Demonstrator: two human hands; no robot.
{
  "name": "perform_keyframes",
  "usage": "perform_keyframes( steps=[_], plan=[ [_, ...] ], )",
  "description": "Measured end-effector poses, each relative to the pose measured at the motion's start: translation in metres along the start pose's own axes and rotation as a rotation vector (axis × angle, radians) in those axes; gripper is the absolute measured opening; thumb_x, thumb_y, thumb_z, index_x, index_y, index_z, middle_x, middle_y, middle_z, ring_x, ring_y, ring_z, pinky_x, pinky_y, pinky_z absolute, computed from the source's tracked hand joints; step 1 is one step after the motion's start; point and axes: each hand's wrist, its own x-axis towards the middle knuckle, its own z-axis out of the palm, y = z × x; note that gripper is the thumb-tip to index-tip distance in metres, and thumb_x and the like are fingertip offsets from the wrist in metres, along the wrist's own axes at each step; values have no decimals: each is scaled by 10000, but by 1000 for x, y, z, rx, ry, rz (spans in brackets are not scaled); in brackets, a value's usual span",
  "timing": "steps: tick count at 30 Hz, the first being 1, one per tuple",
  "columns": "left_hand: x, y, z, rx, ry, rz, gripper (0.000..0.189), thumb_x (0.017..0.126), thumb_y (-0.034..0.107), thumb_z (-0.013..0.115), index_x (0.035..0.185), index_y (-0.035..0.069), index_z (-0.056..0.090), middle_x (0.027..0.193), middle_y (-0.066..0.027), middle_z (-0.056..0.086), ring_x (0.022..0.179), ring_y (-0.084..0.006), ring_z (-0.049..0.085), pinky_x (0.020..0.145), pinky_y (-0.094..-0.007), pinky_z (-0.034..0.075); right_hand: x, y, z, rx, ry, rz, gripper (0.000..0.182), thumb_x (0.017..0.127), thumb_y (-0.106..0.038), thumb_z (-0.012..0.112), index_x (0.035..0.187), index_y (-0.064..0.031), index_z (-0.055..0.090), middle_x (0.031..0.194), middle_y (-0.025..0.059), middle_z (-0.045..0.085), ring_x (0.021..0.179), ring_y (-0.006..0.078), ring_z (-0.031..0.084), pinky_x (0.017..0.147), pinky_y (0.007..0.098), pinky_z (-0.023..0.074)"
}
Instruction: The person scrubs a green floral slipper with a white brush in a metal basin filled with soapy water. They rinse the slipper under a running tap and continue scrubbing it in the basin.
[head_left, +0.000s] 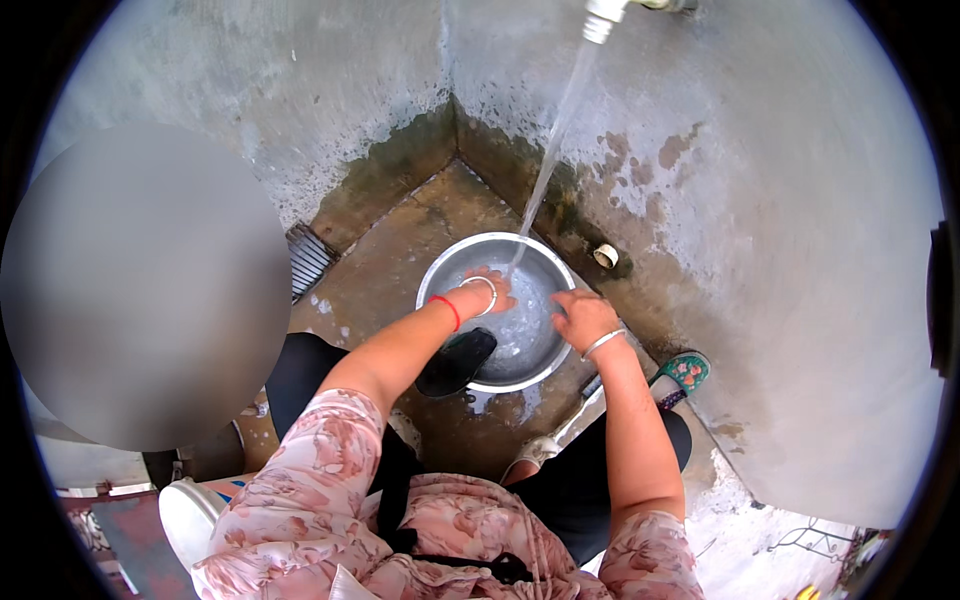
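A round metal basin (422, 285) stands on the wet floor in the corner. Water (553, 150) streams from a white tap outlet (598, 28) down into it. Inside the basin, near its left side, is my left hand (491, 291), fingers spread and nothing seen in it; a red band and a silver bangle circle that wrist. My right hand (583, 316) is at the basin's right rim with its fingers bent; whether they touch the rim or hold anything is unclear. A black shoe or sole-shaped item (459, 361) lies over the basin's lower left rim, partly inside, below my left forearm.
Concrete walls (787, 225) meet behind the basin. A short white pipe end (606, 256) juts from the right wall's base. At the left is a metal floor grate (309, 259). A green flowered shoe (686, 373) rests against the right wall. A white-lidded bucket (187, 517) is at lower left.
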Motion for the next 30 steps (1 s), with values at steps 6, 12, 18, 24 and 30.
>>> perform_keyframes(
  steps=[6, 12, 18, 24, 30],
  plan=[
    [-47, 0, -21, 233, -50, 407, 224, 823, 261, 495, 797, 80, 625, 862, -76, 623, 911, -268, 556, 828, -378, 412, 10, 21, 2, -45, -156, 105, 260, 756, -291, 568, 952, -135, 637, 936, 129, 606, 874, 305, 592, 781, 410, 462],
    [-49, 18, 3, 309, 121, 768, 145, 745, 225, 535, 724, 112, 624, 799, -49, 604, 860, -223, 563, 777, -337, 427, 11, -1, 11, 95, -2, 18, 268, 764, -278, 572, 976, -127, 633, 944, 134, 610, 885, 306, 588, 777, 406, 462],
    [14, 19, 9, 484, 164, 741, 137, 718, 201, 535, 751, 130, 648, 816, -30, 615, 861, -213, 572, 777, -334, 436, -4, -4, -3, 65, -136, 37, 292, 780, -261, 562, 1031, -120, 607, 949, 150, 608, 906, 316, 581, 786, 411, 464],
    [79, 15, 40, 472, -130, 466, 173, 752, 163, 512, 755, 78, 662, 845, -95, 647, 860, -270, 605, 764, -380, 463, -17, 15, -10, 61, -152, 104, 260, 771, -248, 566, 983, -98, 590, 904, 161, 612, 858, 333, 589, 754, 431, 465],
    [112, -32, 83, 71, -125, 409, 218, 770, 182, 502, 826, 28, 646, 867, -155, 639, 828, -314, 612, 735, -405, 480, -16, 23, -8, 101, -148, 59, 224, 766, -235, 567, 923, -76, 581, 881, 166, 611, 841, 335, 590, 729, 433, 468]
  ],
)
